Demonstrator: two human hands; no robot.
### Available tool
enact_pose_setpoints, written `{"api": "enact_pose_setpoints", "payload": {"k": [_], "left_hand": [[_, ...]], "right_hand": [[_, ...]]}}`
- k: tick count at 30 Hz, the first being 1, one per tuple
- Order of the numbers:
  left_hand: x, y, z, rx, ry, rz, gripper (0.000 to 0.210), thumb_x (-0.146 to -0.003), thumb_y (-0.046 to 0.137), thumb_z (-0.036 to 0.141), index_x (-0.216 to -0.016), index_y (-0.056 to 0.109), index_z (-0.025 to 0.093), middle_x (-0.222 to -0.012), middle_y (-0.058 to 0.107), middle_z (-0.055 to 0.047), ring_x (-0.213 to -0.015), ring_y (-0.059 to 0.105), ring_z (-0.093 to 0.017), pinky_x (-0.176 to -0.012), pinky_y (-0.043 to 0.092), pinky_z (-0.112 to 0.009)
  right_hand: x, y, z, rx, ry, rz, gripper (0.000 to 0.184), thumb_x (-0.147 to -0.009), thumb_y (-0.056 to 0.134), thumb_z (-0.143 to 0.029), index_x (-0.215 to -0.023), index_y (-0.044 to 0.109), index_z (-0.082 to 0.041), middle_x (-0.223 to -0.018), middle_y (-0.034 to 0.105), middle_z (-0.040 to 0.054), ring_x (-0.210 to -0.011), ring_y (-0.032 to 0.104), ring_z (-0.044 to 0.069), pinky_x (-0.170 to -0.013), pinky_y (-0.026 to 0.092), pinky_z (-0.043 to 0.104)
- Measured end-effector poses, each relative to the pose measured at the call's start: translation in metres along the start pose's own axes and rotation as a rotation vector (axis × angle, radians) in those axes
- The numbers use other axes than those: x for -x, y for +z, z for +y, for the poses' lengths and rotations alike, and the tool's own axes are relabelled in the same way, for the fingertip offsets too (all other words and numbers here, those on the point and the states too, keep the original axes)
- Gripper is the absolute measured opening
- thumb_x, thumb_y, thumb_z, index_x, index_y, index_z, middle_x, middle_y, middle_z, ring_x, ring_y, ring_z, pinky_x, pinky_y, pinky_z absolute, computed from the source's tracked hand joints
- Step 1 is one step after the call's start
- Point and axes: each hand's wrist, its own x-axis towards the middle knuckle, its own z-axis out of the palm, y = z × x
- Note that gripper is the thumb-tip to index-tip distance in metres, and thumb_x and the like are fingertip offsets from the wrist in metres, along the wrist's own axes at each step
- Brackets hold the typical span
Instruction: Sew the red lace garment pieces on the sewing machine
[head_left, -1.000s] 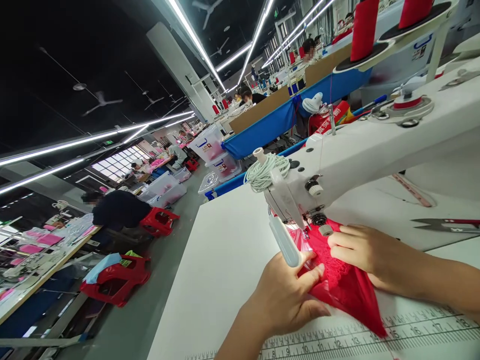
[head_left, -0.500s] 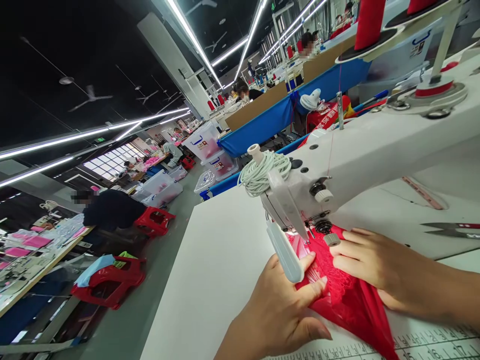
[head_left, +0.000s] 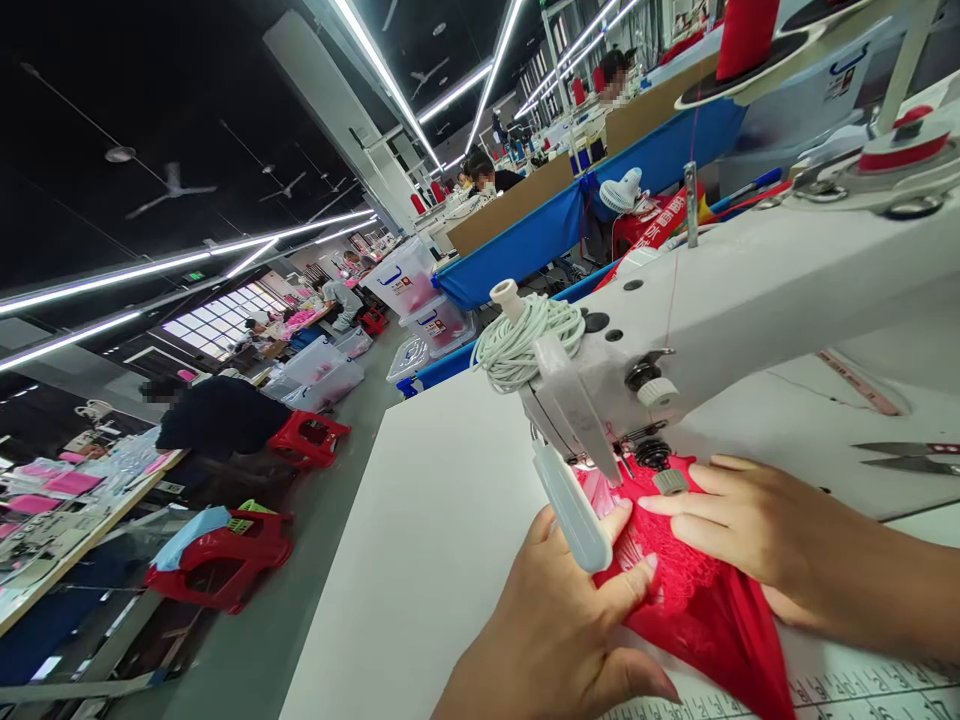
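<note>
Red lace fabric (head_left: pixel 694 590) lies under the head of a white sewing machine (head_left: pixel 739 300), its lower end hanging toward the table's front edge. My left hand (head_left: pixel 574 620) rests on the fabric's left side, fingers spread and thumb apart. A pale grey paddle-shaped piece (head_left: pixel 574 510) hangs from the machine in front of some of those fingers. On the fabric's right side, my right hand (head_left: pixel 757 525) lies flat with fingers stretched toward the needle area. The spot under the needle is partly hidden by the machine head.
Thread snips (head_left: pixel 911 458) lie right of my right hand. A printed ruler strip (head_left: pixel 855 690) runs along the front edge. Pale cord (head_left: pixel 525 340) is coiled on the machine head. Red stools (head_left: pixel 217 565), plastic boxes (head_left: pixel 405 275) and people at other tables stand beyond.
The fingers of my right hand have shifted slightly left over the lace. My left hand stays in nearly the same place on the fabric. The view has tilted a little.
</note>
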Motion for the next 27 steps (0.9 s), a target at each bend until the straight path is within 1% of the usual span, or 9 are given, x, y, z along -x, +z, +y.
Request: {"api": "enact_pose_setpoints", "payload": {"k": [3,5,7,10,13,15,20,23,27], "left_hand": [[-0.001,-0.005,-0.002,0.022,0.017,-0.089,0.088,-0.089,0.0,0.076,-0.106,0.067,0.023,-0.141,0.057,-0.006,-0.092,0.059,-0.028,-0.083,0.049,-0.046],[0.0,-0.006,-0.002,0.034,0.016,-0.111,0.087,-0.088,0.003,0.079,-0.111,0.065,0.023,-0.141,0.058,-0.005,-0.093,0.06,-0.028,-0.085,0.049,-0.047],[0.002,-0.005,-0.002,0.042,0.011,-0.124,0.087,-0.086,0.006,0.081,-0.115,0.064,0.023,-0.142,0.056,-0.006,-0.094,0.059,-0.029,-0.087,0.048,-0.048],[0.005,-0.001,-0.003,0.046,-0.004,-0.1,0.084,-0.086,0.011,0.083,-0.116,0.064,0.025,-0.145,0.054,-0.004,-0.094,0.059,-0.028,-0.089,0.047,-0.048],[0.008,0.003,-0.004,0.042,-0.02,-0.063,0.08,-0.086,0.016,0.083,-0.115,0.064,0.027,-0.146,0.053,-0.002,-0.095,0.058,-0.028,-0.091,0.045,-0.047],[0.008,0.004,-0.004,0.04,-0.015,-0.061,0.079,-0.086,0.017,0.083,-0.113,0.065,0.026,-0.146,0.053,-0.001,-0.094,0.058,-0.027,-0.091,0.045,-0.046],[0.007,0.004,-0.005,0.036,0.003,-0.032,0.078,-0.088,0.015,0.081,-0.106,0.065,0.024,-0.143,0.055,-0.002,-0.092,0.058,-0.025,-0.09,0.045,-0.044],[0.006,0.002,-0.005,0.028,0.011,-0.031,0.079,-0.089,0.012,0.08,-0.104,0.066,0.024,-0.14,0.058,-0.003,-0.09,0.058,-0.025,-0.089,0.045,-0.043],[0.004,0.001,-0.005,0.026,0.017,-0.035,0.081,-0.09,0.008,0.078,-0.105,0.066,0.024,-0.137,0.06,-0.006,-0.087,0.058,-0.024,-0.086,0.045,-0.044]], "right_hand": [[-0.001,-0.003,-0.001,-0.052,-0.013,0.036,0.052,-0.059,0.048,0.0,-0.103,0.066,-0.021,-0.105,0.072,0.0028,-0.087,0.053,0.024,-0.084,0.041,0.042],[-0.002,-0.006,-0.002,-0.048,0.002,-0.017,0.053,-0.06,0.048,0.003,-0.105,0.066,-0.021,-0.108,0.072,0.0024,-0.088,0.054,0.024,-0.083,0.042,0.041],[-0.003,-0.008,-0.003,-0.038,0.02,-0.06,0.05,-0.061,0.049,0.003,-0.101,0.066,-0.021,-0.111,0.071,0.0015,-0.091,0.054,0.024,-0.082,0.043,0.04],[-0.003,-0.009,-0.004,-0.028,0.037,-0.062,0.047,-0.061,0.051,0.001,-0.099,0.066,-0.022,-0.113,0.071,0.0001,-0.094,0.055,0.025,-0.084,0.044,0.04],[-0.003,-0.009,-0.004,-0.019,0.03,-0.054,0.057,-0.058,0.051,0.002,-0.107,0.066,-0.023,-0.112,0.071,0.0003,-0.091,0.056,0.024,-0.084,0.044,0.04],[-0.003,-0.009,-0.004,-0.018,0.018,-0.041,0.059,-0.057,0.051,0.002,-0.109,0.066,-0.022,-0.112,0.071,0.0012,-0.089,0.056,0.024,-0.083,0.045,0.04],[-0.006,-0.012,-0.007,-0.005,0.018,-0.004,0.049,-0.058,0.052,0.003,-0.098,0.067,-0.022,-0.108,0.073,0.0017,-0.086,0.056,0.025,-0.08,0.044,0.041],[-0.006,-0.012,-0.006,-0.021,0.014,-0.002,0.049,-0.06,0.052,0.003,-0.101,0.067,-0.022,-0.106,0.073,-0.0002,-0.085,0.055,0.024,-0.08,0.043,0.041],[-0.005,-0.007,-0.003,-0.058,0.01,-0.009,0.051,-0.059,0.051,0.003,-0.101,0.066,-0.021,-0.101,0.072,0.0005,-0.084,0.053,0.024,-0.079,0.043,0.04]]}}
